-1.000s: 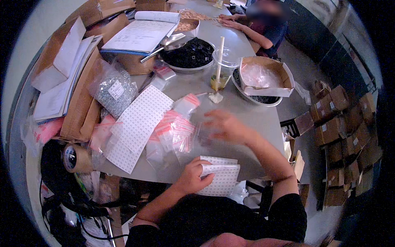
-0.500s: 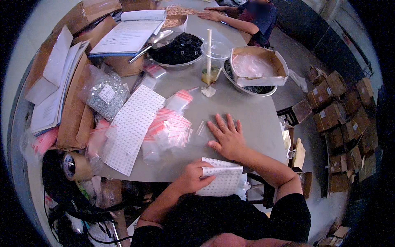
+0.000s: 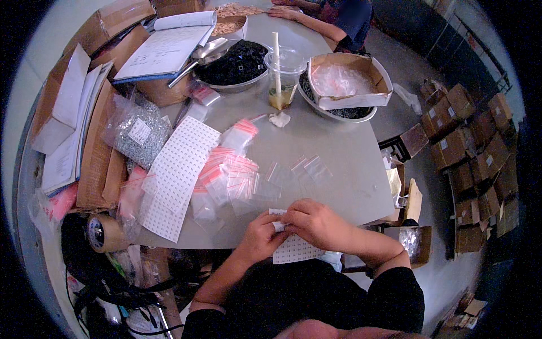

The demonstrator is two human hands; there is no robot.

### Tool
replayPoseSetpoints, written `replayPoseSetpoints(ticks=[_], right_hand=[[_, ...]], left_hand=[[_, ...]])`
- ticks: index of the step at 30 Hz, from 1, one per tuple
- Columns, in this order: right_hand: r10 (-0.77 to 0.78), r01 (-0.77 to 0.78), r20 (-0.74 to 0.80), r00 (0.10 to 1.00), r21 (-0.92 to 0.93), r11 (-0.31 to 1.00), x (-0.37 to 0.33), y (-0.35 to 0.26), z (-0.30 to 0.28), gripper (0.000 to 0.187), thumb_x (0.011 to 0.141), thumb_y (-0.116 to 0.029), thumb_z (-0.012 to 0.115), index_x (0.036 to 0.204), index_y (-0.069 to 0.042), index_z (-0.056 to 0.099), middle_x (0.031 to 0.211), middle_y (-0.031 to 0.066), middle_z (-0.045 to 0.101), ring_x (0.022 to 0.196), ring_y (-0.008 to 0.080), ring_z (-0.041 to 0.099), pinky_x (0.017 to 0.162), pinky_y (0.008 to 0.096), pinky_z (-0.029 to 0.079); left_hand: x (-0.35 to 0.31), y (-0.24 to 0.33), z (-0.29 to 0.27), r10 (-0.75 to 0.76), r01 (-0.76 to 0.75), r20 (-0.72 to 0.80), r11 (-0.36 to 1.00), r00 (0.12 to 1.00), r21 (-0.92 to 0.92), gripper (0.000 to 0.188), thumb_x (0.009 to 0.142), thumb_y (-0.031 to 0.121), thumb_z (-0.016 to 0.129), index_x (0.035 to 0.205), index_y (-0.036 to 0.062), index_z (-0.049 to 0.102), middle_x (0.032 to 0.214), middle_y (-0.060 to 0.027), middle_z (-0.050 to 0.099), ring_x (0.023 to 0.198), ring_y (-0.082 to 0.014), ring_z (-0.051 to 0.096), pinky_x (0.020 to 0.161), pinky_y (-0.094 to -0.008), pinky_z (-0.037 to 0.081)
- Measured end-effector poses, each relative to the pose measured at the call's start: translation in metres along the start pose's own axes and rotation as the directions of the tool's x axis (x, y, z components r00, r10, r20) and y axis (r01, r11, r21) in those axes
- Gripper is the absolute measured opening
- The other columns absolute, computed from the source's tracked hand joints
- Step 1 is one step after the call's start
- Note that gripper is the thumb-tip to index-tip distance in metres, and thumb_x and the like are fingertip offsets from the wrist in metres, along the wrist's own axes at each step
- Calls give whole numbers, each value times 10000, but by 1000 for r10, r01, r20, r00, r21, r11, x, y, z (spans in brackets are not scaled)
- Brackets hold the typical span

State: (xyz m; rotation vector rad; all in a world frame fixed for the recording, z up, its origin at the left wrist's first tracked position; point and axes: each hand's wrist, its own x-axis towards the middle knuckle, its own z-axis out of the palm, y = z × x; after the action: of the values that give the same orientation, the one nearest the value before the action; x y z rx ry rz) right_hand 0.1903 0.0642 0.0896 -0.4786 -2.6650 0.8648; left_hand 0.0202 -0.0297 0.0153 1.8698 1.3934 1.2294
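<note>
A folded white label sheet (image 3: 296, 250) with rows of small print hangs at the table's near edge. My left hand (image 3: 261, 237) grips its left side, fingers closed. Over the fold, my right hand (image 3: 310, 223) is closed with fingertips pinching the sheet's top edge; whether a single label is between them is hidden. Just beyond my hands, small clear zip bags (image 3: 319, 169) lie flat on the table. Left of them spreads a heap of zip bags with red strips (image 3: 217, 178). A second, long label sheet (image 3: 183, 175) lies flat beside that heap.
A bag of metal screws (image 3: 140, 131), clipboard papers (image 3: 166, 51) and a tape roll (image 3: 104, 233) line the left. Farther off stand a bowl of black parts (image 3: 234, 68), a drink cup (image 3: 284, 76) and a carton of plastic bags (image 3: 350, 85). A co-worker's arms (image 3: 305, 20) reach in.
My right hand has left the tabletop and come back to the label sheet beside my left hand. The small zip bags it was over are now uncovered.
</note>
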Motion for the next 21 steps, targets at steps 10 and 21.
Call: replayPoseSetpoints(ticks=[10, 21], right_hand=[[-62, 56, -34, 998, -142, 988, -9, -1, -1, 200, 775, -132, 587, 962, -60, 583, 930, 130, 593, 906, 333, 601, 754, 415, 525], [429, -399, -57, 901, 277, 874, 8, 85, -43, 205, 754, -26, 653, 948, -32, 588, 824, 126, 623, 766, 304, 603, 706, 369, 497]], left_hand=[[2, 6, -1, -13, 13, 24, 1000, 1000, -1, 184, 808, 130, 694, 950, 15, 673, 1014, -160, 650, 951, -347, 617, 822, -424, 504], [3, 3, 1, -64, 66, 43, 997, 997, -31, 184, 815, 131, 698, 917, -19, 673, 948, -169, 660, 876, -334, 625, 785, -395, 510]])
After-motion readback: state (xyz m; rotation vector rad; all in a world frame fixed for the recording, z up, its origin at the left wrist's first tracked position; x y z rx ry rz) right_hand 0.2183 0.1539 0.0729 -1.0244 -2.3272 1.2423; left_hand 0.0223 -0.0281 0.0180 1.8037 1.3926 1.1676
